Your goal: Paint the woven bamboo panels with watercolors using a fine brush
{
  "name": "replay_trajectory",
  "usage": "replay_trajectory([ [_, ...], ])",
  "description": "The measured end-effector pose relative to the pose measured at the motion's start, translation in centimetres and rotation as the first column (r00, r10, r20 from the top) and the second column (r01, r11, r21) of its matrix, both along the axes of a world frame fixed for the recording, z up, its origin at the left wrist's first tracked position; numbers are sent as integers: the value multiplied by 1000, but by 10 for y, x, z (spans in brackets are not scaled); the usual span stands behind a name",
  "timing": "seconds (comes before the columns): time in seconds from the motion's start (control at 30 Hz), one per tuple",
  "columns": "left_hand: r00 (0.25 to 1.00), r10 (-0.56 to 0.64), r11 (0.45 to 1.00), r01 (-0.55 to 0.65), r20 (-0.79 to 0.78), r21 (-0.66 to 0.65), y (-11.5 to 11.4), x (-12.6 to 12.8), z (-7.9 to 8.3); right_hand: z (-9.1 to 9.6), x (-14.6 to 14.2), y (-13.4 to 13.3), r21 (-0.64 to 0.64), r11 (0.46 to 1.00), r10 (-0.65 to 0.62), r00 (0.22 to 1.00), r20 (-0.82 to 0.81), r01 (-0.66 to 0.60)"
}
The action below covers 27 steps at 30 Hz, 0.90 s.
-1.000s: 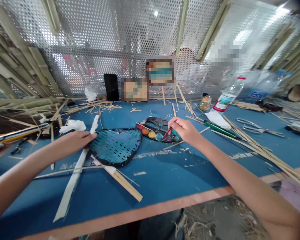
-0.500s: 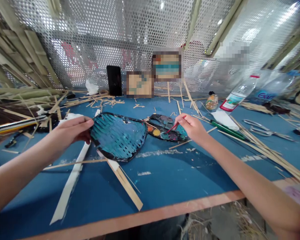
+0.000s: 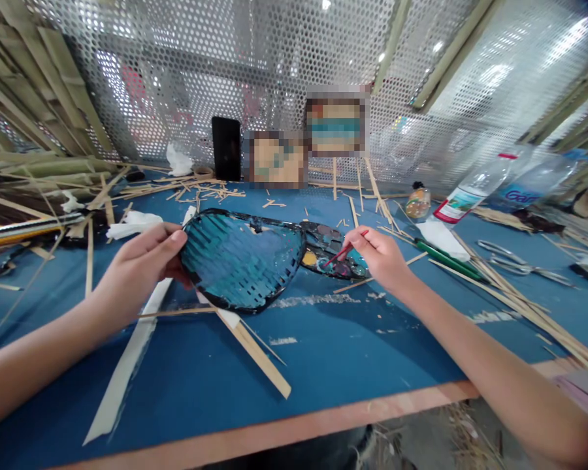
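Note:
My left hand point(image 3: 151, 261) grips the left edge of a blue-painted woven bamboo panel point(image 3: 245, 261) with a dark rim, thumb on top and fingers behind it. The panel is tilted up above the table. Pinched in my right hand point(image 3: 375, 254) is a thin red paintbrush point(image 3: 339, 255), its tip down at a paint palette point(image 3: 359, 269). Blobs of yellow, teal and dark paint show on the palette. The panel's right edge covers the palette's left part.
Bamboo strips point(image 3: 255, 352) lie on the blue table point(image 3: 362, 365). A black phone point(image 3: 226, 149) leans at the back. To the right are a plastic bottle point(image 3: 465, 189), a green tool point(image 3: 451, 260) and scissors point(image 3: 522, 264). White tissue point(image 3: 134, 224) lies left.
My left hand has moved the panel slightly right, so it hides more of the palette, including the orange paint. My right hand stays over the palette with the brush.

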<state>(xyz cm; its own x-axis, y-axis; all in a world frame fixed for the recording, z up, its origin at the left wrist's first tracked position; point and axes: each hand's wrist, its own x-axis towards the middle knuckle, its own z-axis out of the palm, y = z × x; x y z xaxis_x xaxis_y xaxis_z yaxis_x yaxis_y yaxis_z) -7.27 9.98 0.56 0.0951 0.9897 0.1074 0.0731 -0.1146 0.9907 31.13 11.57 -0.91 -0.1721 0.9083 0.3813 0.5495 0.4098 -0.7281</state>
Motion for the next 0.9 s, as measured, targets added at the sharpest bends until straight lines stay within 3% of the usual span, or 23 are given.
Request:
replay_trajectory([
  [0.27,994,-8,998,15,109,-60,3,4,-5,18,26,22,133,971,-155,949,-276,198],
  [0.33,992,-7,998,15,124,-61,3,4,-5,21,32,33,53,987,-139,964,-226,155],
  [0.43,992,-23,997,32,125,-72,2,2,-7,25,32,47,-108,993,-32,999,39,36],
  [0.5,991,-36,996,46,125,-73,2,1,-8,27,27,52,-106,993,-18,973,230,44],
  [0.57,992,-35,997,44,120,-69,1,0,-8,27,20,53,-81,995,-38,952,305,65],
  [0.77,993,-22,997,30,112,-65,-1,-2,-8,11,18,48,29,993,-118,983,144,115],
  [0.9,993,4,998,4,115,-70,-1,-1,-8,4,26,47,-3,997,-77,994,78,77],
])
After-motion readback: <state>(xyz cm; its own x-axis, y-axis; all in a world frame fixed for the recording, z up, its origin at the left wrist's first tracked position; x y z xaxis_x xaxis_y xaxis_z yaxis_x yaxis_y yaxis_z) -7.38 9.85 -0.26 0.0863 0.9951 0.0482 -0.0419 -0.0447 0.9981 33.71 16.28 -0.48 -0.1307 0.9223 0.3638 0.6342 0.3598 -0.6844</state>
